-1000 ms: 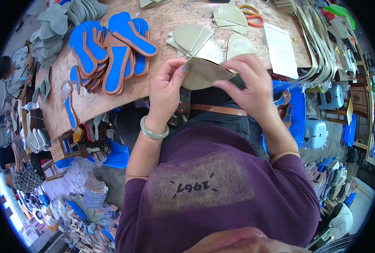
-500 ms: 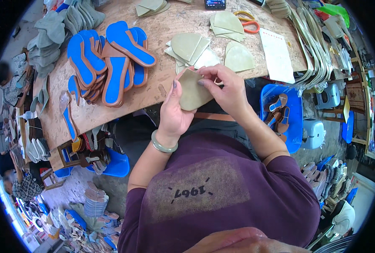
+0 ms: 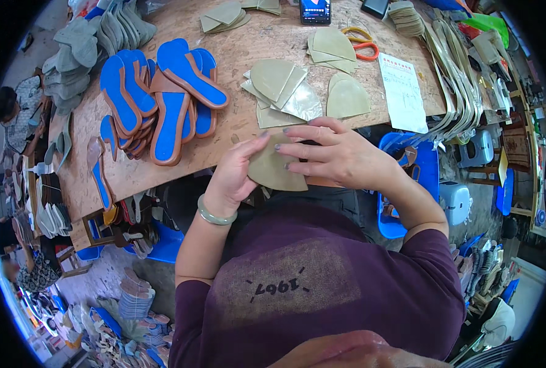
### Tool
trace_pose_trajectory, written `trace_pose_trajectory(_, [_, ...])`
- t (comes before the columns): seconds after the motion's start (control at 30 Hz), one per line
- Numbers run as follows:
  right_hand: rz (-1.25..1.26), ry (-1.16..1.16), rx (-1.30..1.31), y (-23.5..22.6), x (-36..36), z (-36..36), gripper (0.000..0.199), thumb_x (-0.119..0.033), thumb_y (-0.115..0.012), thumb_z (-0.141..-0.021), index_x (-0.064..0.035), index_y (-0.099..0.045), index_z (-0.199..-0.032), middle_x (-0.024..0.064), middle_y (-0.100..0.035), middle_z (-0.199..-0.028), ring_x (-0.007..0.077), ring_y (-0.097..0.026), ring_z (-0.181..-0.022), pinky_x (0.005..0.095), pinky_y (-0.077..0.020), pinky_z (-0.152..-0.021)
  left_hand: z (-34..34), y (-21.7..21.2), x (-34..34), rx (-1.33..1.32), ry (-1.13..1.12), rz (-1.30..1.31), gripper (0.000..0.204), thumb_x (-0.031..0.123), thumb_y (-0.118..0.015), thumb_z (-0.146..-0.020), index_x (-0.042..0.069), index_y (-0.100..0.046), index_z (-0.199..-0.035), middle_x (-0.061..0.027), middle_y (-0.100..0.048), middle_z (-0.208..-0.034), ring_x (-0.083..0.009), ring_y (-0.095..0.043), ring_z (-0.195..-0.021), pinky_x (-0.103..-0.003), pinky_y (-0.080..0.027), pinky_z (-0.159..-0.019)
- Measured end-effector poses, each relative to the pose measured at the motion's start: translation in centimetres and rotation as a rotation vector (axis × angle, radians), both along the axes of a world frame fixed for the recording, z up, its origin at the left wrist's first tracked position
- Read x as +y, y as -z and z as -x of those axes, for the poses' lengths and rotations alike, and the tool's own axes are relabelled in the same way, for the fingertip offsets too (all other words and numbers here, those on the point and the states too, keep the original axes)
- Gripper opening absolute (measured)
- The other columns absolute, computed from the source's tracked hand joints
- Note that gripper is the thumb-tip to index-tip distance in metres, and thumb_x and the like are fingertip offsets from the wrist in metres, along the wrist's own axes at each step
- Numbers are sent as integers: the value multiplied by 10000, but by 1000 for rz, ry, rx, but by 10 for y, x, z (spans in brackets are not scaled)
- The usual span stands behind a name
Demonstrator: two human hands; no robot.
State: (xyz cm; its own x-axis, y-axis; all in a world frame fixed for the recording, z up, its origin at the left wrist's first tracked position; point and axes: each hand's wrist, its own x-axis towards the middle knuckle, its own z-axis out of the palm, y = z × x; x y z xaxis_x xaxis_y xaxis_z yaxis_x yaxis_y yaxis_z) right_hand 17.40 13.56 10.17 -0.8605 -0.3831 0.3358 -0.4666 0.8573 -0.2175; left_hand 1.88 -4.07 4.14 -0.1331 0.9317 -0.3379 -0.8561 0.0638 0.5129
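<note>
At the table's near edge, my left hand (image 3: 231, 172) grips a thin olive-beige half-round piece (image 3: 277, 168) by its left side, with the thumb at its upper edge. My right hand (image 3: 340, 153) lies over the same piece from the right. Its fingers are stretched and slightly apart, with the tips on the face; its thumb is hidden. Just beyond are piles of similar half-round pieces (image 3: 274, 78), one with a shiny film-like sheet (image 3: 303, 103). A smaller pile (image 3: 348, 97) sits to its right.
Blue-topped, brown-edged shoe soles (image 3: 173, 122) are heaped at left on the wooden table (image 3: 217, 147). Farther off are scissors (image 3: 365, 48), a phone (image 3: 315, 12) and a paper sheet (image 3: 403, 92). Long strips (image 3: 448, 67) hang at right, above a blue bin (image 3: 429, 184).
The piece has turned and come lower, towards me. My right hand has gone from pinching its upper edge to lying across it with fingers extended. My left hand has shifted left.
</note>
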Motion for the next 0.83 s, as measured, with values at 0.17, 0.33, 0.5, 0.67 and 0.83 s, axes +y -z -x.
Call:
trace_pose_trajectory(0.17, [62, -43, 85, 6, 1, 9, 297, -204, -732, -749, -108, -673, -1025, 36, -658, -1103, 241, -609, -1059, 380, -477, -866, -4, 8, 2, -277, 65, -151, 495, 334, -383, -1034, -28, -412, -1372, -172, -540, -1309, -262, -590, -1147, -393, -501, -967])
trace_pose_trajectory(0.33, [324, 411, 377, 28, -5, 19, 230, -89, -743, -719, -57, -692, -941, 80, -671, -873, 239, -669, -733, 328, -528, -632, -15, -14, 1, -51, -192, -316, 730, 525, -302, -1010, 68, -68, -1529, -220, -261, -1523, -326, -333, -1389, -461, -321, -1124])
trace_pose_trajectory(0.5, [720, 411, 212, 30, -37, 31, 195, -85, -762, -763, -23, -681, -929, 98, -651, -845, 196, -654, -689, 296, -519, -587, -55, -19, 5, 579, -410, -147, 560, 319, -341, -1051, 59, -150, -1508, -135, -326, -1487, -252, -366, -1358, -397, -294, -1127])
trace_pose_trajectory(0.67, [1045, 452, -162, 34, -33, 31, 308, -140, -812, -742, -44, -637, -977, 15, -587, -807, 87, -556, -690, 233, -478, -618, -50, -7, -3, 336, -339, -237, 490, 312, -344, -1053, 20, -297, -1444, -105, -419, -1410, -227, -425, -1298, -381, -321, -1099])
trace_pose_trajectory(0.83, [1081, 462, -229, 43, -26, 32, 354, -182, -833, -729, -70, -636, -1000, 1, -584, -812, 87, -550, -703, 232, -477, -621, -50, -5, -2, 355, -313, -246, 505, 331, -352, -1050, 42, -285, -1458, -101, -404, -1424, -225, -400, -1321, -387, -304, -1112])
